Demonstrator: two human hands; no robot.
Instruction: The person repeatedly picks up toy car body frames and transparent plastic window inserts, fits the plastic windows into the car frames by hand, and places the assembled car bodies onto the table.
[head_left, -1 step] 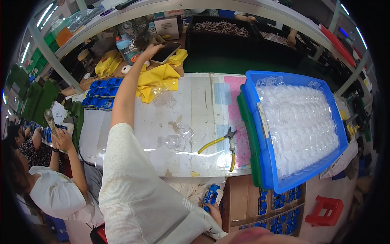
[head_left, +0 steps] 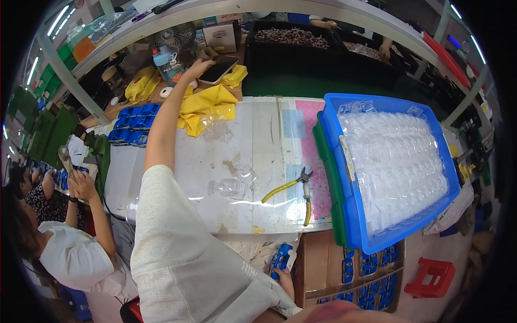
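My left arm stretches far forward over the table, and my left hand (head_left: pixel 200 69) is closed at the left edge of a dark-screened phone (head_left: pixel 219 70), its fingertips partly hidden. Under and beside the phone lie crumpled yellow cloths (head_left: pixel 210 104). Low in front of my body, below the table's near edge, my right hand (head_left: pixel 286 281) grips a blue plastic part (head_left: pixel 280 258) shaped like a small toy car. Several similar blue parts (head_left: pixel 134 124) stand in rows at the table's left.
Yellow-handled cutters (head_left: pixel 284 188) and clear plastic shells (head_left: pixel 226 187) lie mid-table. A blue crate (head_left: pixel 344 161) of clear shells stands right, above a carton (head_left: pixel 320 269) of blue parts. A blue bottle (head_left: pixel 168 67) stands beside my left hand. A co-worker (head_left: pixel 81 242) sits left.
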